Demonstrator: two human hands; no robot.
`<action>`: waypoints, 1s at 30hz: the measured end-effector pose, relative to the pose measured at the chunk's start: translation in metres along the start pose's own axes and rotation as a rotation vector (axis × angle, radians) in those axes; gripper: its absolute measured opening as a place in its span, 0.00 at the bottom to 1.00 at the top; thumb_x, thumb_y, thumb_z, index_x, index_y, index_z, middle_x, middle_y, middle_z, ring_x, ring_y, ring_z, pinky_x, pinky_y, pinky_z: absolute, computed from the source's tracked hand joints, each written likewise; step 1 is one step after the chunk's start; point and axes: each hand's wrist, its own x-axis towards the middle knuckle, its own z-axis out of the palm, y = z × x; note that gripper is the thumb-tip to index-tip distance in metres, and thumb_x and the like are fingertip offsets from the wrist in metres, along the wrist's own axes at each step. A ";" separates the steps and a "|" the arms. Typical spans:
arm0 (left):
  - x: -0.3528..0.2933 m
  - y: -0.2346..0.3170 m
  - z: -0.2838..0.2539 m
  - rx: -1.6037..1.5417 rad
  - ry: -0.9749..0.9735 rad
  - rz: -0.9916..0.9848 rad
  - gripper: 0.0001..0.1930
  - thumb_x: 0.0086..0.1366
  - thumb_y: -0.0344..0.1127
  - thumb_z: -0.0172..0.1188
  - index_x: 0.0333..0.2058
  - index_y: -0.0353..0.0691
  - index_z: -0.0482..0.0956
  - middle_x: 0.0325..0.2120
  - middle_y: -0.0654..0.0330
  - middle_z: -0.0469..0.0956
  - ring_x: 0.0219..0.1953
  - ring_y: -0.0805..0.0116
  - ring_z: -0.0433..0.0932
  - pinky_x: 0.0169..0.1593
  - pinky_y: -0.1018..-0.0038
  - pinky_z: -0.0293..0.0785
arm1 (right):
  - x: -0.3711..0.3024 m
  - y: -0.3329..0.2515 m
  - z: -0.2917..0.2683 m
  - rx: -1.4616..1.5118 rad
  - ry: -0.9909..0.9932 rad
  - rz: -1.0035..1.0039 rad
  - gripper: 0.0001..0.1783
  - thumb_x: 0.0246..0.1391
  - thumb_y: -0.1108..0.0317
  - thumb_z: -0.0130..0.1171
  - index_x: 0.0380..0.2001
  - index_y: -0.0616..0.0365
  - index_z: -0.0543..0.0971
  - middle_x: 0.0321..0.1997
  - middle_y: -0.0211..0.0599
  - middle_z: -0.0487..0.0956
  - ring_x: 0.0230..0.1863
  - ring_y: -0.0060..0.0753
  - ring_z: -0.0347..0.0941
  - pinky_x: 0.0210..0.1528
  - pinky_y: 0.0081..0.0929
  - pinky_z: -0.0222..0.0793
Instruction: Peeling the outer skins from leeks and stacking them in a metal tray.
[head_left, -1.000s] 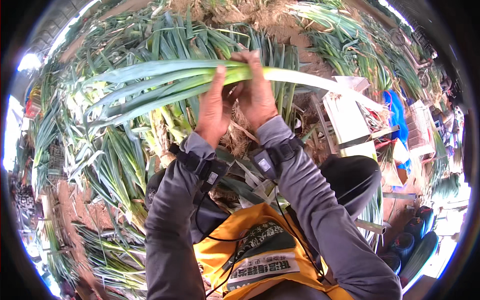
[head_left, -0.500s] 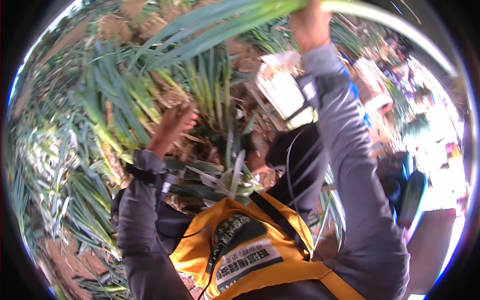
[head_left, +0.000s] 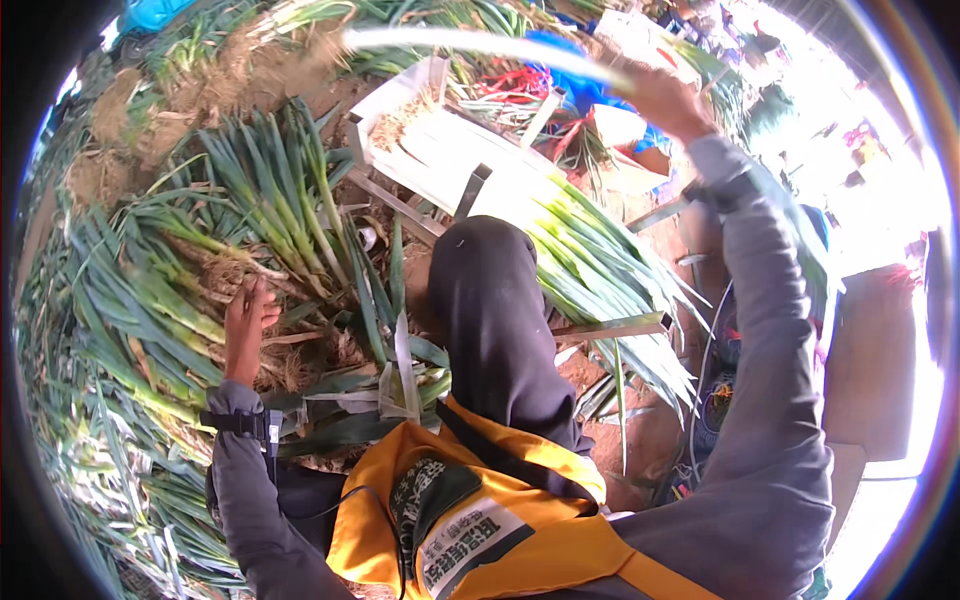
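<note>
My right hand (head_left: pixel 672 100) is raised at the upper right, closed around a leek (head_left: pixel 480 42). Its long white stalk points left and is smeared by motion; green leaves trail behind the wrist along my forearm. My left hand (head_left: pixel 248 325) is at the left, fingers apart and slightly bent, at the soil-covered roots of a pile of leeks (head_left: pixel 150 300). Whether its fingertips touch the roots is hard to make out. Between the hands, a row of cleaned leeks (head_left: pixel 590 240) lies in a low frame (head_left: pixel 357 135), white ends toward the far left, leaves toward the near right.
My bent knee (head_left: pixel 485 290) stands against the frame's near side. Another bunch of leeks (head_left: pixel 275 190) lies beyond my left hand. Torn leaves (head_left: pixel 400 365) litter the ground before me. At the far side are a blue bag (head_left: pixel 575 75) and red ties (head_left: pixel 515 85); a brown board (head_left: pixel 872 370) is at right.
My right hand has swung the leek rightward and down, its white end now pointing left. My left hand appears farther left. The view has shifted, showing more of the frame of cleaned leeks.
</note>
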 end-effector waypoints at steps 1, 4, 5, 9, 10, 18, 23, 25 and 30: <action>0.007 -0.002 0.011 0.011 -0.021 -0.011 0.33 0.69 0.57 0.53 0.62 0.37 0.67 0.49 0.50 0.75 0.44 0.64 0.77 0.51 0.66 0.75 | -0.016 0.006 0.042 0.085 -0.091 0.072 0.24 0.55 0.43 0.59 0.43 0.50 0.78 0.30 0.48 0.81 0.37 0.54 0.80 0.37 0.54 0.73; 0.032 -0.003 0.031 0.187 0.082 0.118 0.21 0.71 0.46 0.55 0.54 0.36 0.75 0.39 0.65 0.79 0.30 0.79 0.74 0.35 0.81 0.73 | -0.052 -0.007 0.133 0.173 -0.273 0.144 0.26 0.52 0.42 0.62 0.42 0.52 0.77 0.32 0.50 0.81 0.35 0.55 0.79 0.35 0.51 0.71; 0.043 0.000 0.043 0.196 0.064 0.102 0.21 0.71 0.46 0.55 0.54 0.36 0.75 0.39 0.65 0.79 0.30 0.79 0.74 0.35 0.81 0.73 | -0.062 -0.008 0.161 0.215 -0.270 0.168 0.28 0.50 0.43 0.65 0.39 0.58 0.77 0.29 0.54 0.80 0.35 0.57 0.79 0.34 0.54 0.71; 0.101 0.034 0.112 0.206 -0.029 0.208 0.17 0.71 0.41 0.56 0.52 0.37 0.77 0.39 0.65 0.79 0.32 0.81 0.73 0.33 0.81 0.70 | -0.105 0.052 0.273 0.894 0.014 0.269 0.30 0.56 0.41 0.59 0.41 0.62 0.73 0.27 0.57 0.79 0.31 0.59 0.79 0.33 0.55 0.69; 0.114 0.038 0.119 0.223 -0.042 0.280 0.16 0.70 0.39 0.57 0.51 0.37 0.77 0.38 0.65 0.78 0.34 0.81 0.74 0.34 0.82 0.70 | -0.092 0.032 0.285 0.937 -0.001 0.265 0.30 0.56 0.41 0.59 0.41 0.62 0.73 0.27 0.57 0.79 0.31 0.59 0.79 0.33 0.55 0.69; 0.235 0.081 0.283 0.479 -0.221 0.823 0.11 0.65 0.29 0.59 0.45 0.32 0.78 0.37 0.51 0.77 0.39 0.55 0.78 0.43 0.68 0.74 | -0.071 -0.026 0.257 0.615 -0.196 0.206 0.23 0.58 0.51 0.61 0.42 0.60 0.71 0.30 0.53 0.79 0.31 0.57 0.77 0.31 0.49 0.71; 0.302 0.085 0.364 0.687 -0.256 1.024 0.14 0.65 0.35 0.58 0.47 0.38 0.78 0.42 0.55 0.76 0.44 0.54 0.76 0.48 0.63 0.74 | -0.049 -0.037 0.247 0.594 -0.242 0.189 0.21 0.56 0.52 0.62 0.40 0.59 0.74 0.36 0.48 0.79 0.42 0.52 0.75 0.41 0.45 0.70; 0.323 0.081 0.381 0.707 -0.235 1.063 0.14 0.66 0.36 0.57 0.48 0.38 0.78 0.44 0.55 0.76 0.45 0.54 0.76 0.49 0.63 0.74 | -0.042 -0.038 0.254 0.623 -0.285 0.207 0.21 0.56 0.53 0.62 0.42 0.60 0.75 0.37 0.46 0.77 0.42 0.51 0.74 0.43 0.43 0.70; 0.349 0.070 0.398 0.804 -0.240 1.075 0.14 0.67 0.36 0.55 0.49 0.41 0.79 0.47 0.56 0.74 0.48 0.55 0.75 0.53 0.64 0.72 | -0.045 -0.042 0.282 0.692 -0.301 0.226 0.24 0.55 0.54 0.64 0.48 0.61 0.76 0.38 0.44 0.76 0.42 0.49 0.75 0.45 0.40 0.70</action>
